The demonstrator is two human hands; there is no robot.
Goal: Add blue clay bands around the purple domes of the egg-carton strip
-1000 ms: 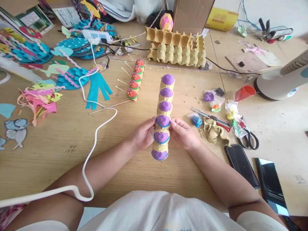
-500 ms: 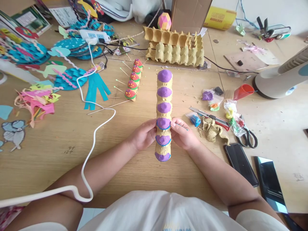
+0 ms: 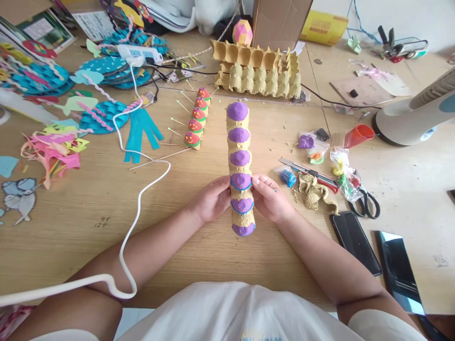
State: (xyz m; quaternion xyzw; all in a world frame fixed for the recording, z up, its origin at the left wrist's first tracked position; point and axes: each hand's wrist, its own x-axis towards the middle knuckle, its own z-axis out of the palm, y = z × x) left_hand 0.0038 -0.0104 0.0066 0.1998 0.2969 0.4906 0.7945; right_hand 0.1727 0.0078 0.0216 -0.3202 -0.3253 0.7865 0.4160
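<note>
In the head view, an egg-carton strip (image 3: 241, 158) made of a row of tan humps is held lengthwise in front of me over the table. Purple clay caps its humps, and thin blue lines edge the nearer caps. My left hand (image 3: 213, 199) grips its left side, thumb against the cardboard. My right hand (image 3: 272, 199) pinches the opposite side at the same height. A tiny bit of blue shows by the right fingers. Most fingers of both hands are hidden. Farther off lies a finished-looking row of red and green clay humps (image 3: 195, 125) with smiling faces and pin-like sticks.
On the right lie a utility knife (image 3: 309, 173), torn carton scraps (image 3: 313, 192), scissors (image 3: 369, 203), bagged clay (image 3: 288, 177) and two phones (image 3: 355, 241). Egg cartons (image 3: 265, 80) stand at the back. A white cable (image 3: 140, 194) crosses the left side near blue paper strips (image 3: 142, 132).
The egg-carton strip has tilted slightly, its far end swinging left and its near end right. Both hands keep their hold in nearly the same place.
</note>
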